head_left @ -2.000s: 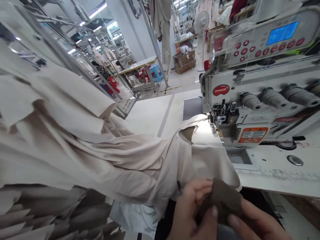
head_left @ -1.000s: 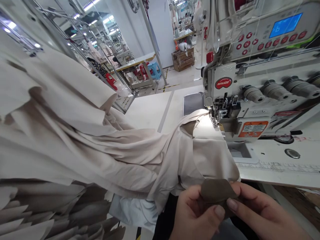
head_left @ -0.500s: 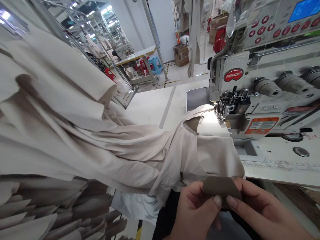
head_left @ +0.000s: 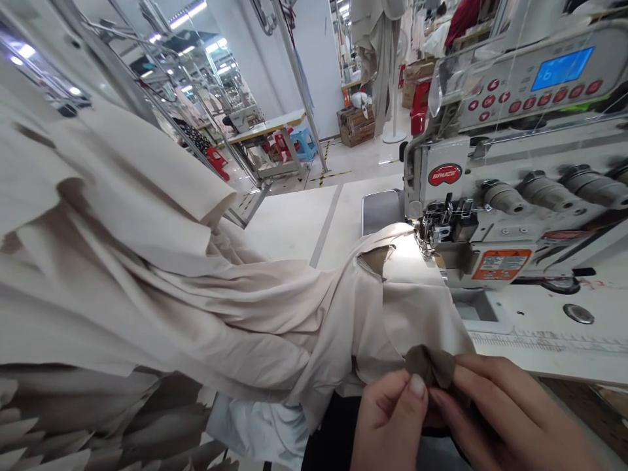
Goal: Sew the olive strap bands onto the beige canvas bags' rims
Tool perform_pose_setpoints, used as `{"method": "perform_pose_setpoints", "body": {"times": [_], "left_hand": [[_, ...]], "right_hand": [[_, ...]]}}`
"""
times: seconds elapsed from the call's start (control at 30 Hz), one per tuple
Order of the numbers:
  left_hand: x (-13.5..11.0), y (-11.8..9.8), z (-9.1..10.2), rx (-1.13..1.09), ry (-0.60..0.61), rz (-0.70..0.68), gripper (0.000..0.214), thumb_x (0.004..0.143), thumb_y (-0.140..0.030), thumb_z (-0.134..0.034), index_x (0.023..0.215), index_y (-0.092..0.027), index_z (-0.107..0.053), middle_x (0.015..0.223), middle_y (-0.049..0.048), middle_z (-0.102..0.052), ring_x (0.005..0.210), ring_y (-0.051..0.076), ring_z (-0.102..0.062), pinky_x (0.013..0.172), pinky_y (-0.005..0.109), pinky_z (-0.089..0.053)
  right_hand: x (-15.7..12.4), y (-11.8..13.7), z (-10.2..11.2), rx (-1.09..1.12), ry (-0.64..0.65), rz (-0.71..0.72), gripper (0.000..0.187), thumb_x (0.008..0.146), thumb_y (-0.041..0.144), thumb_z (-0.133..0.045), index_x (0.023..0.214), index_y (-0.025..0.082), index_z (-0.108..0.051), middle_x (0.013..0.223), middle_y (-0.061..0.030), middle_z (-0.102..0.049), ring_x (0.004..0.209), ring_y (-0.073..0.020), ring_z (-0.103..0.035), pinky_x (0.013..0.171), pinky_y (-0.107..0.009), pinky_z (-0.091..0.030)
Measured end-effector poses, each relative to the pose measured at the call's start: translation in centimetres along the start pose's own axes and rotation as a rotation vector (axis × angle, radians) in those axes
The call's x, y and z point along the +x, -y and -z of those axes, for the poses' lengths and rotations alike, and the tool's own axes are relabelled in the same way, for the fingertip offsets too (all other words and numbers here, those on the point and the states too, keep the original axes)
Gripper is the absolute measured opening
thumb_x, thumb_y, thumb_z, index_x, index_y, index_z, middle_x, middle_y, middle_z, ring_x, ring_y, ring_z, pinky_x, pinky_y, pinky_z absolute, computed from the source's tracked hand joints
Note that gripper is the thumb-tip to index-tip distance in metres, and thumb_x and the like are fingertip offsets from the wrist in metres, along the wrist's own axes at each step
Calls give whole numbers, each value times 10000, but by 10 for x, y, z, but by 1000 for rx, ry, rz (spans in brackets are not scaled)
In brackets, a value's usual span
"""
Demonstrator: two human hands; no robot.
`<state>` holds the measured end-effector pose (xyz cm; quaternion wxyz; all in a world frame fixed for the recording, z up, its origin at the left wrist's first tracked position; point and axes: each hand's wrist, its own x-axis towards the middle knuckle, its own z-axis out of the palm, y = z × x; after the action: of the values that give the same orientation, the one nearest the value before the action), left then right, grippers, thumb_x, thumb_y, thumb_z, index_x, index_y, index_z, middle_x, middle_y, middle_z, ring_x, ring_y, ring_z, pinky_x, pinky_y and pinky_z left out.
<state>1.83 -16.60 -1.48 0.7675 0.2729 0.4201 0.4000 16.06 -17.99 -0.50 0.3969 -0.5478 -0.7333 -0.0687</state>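
Observation:
Both hands sit at the bottom of the view, pinching one small taupe fabric piece [head_left: 428, 364]. My left hand [head_left: 390, 418] grips it between thumb and fingers from the left. From the right, my right hand [head_left: 500, 418] closes its fingers on the same piece, which is bunched up between them. Just above the hands lies a cream garment [head_left: 275, 314], draped over the table edge and running up to the presser foot [head_left: 432, 229] of a white overlock sewing machine [head_left: 515, 196].
A big heap of cream fabric [head_left: 98, 235] fills the left side. The white sewing table [head_left: 294, 222] stretches behind the garment. The machine's control panel [head_left: 530, 82] with red buttons is at the upper right. Racks, tables and stools stand in the workshop behind.
The taupe piece, flat between my hands before, is now bunched up in my fingertips. The camera view shifted slightly; the cream garment under the machine has stayed put.

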Motion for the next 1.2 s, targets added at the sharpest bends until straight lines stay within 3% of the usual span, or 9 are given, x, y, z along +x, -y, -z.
{"method": "perform_pose_setpoints", "body": {"times": [0.13, 0.27, 0.4, 0.53, 0.6, 0.77, 0.9, 1.07, 1.2], "left_hand": [[-4, 2, 0, -112, 96, 111, 534, 734, -627, -759, 994, -161, -743, 960, 109, -707, 925, 246, -653, 856, 340, -486], [-12, -10, 8, 49, 153, 208, 688, 726, -717, -701, 1171, -192, -705, 1112, 121, -678, 1032, 262, -615, 860, 337, -461], [-15, -34, 18, 417, 151, 57, 775, 856, -665, -601, 1470, -222, -434, 1102, 91, -676, 1031, 236, -589, 955, 363, -413], [-11, -41, 20, 614, 229, -15, 843, 921, -683, -460, 1558, -211, -172, 950, 66, -684, 866, 218, -624, 864, 387, -452], [-11, -34, 19, 511, 196, -26, 841, 907, -660, -517, 1552, -212, -218, 913, 58, -669, 805, 195, -620, 799, 352, -465], [-12, -12, 21, 338, 43, -58, 664, 763, -555, -773, 1299, -207, -596, 749, -1, -606, 676, 108, -491, 668, 228, -390], [-10, -5, 21, 233, -20, -88, 578, 696, -520, -830, 1152, -207, -662, 694, -19, -597, 619, 87, -481, 639, 208, -393], [-13, -7, 14, 283, -32, -141, 445, 756, -386, -803, 1130, -203, -647, 688, -31, -603, 610, 88, -518, 641, 202, -429], [-19, -5, 5, 421, -89, -337, 370, 828, -229, -712, 1187, -230, -626, 712, -31, -653, 673, 100, -577, 718, 209, -453]], "right_hand": [[0, -7, -5, -90, 61, 40, 284, 1012, 337, -373, 935, 173, -592, 846, -117, -707, 724, -186, -731, 606, -260, -602], [-11, -11, -6, 32, 61, 12, 198, 986, 244, -394, 932, 199, -579, 839, -80, -711, 713, -148, -727, 609, -215, -592], [-18, -2, -2, 382, 166, -293, 137, 932, 280, -485, 907, 249, -617, 750, -30, -686, 724, -173, -711, 599, -238, -578], [-18, 3, -1, 610, 233, -649, 219, 829, 471, -626, 830, 256, -667, 707, -34, -666, 693, -213, -667, 595, -305, -548], [-16, 2, -1, 723, 264, -768, 270, 793, 517, -654, 814, 249, -675, 698, -32, -657, 691, -211, -653, 613, -312, -540], [-18, 0, 1, 1042, 380, -1089, 330, 737, 551, -702, 785, 225, -681, 692, -25, -652, 676, -195, -622, 654, -320, -523], [-23, -2, 5, 1397, 515, -1316, 329, 750, 554, -714, 784, 229, -678, 765, 1, -671, 714, -144, -584, 742, -277, -486], [-19, -3, 7, 1320, 537, -1216, 309, 747, 517, -715, 751, 217, -644, 748, 17, -639, 740, -138, -572, 729, -246, -464], [-17, 3, 9, 779, 364, -815, 239, 865, 416, -550, 717, 230, -569, 670, 27, -585, 614, -125, -553, 560, -216, -464]]}}
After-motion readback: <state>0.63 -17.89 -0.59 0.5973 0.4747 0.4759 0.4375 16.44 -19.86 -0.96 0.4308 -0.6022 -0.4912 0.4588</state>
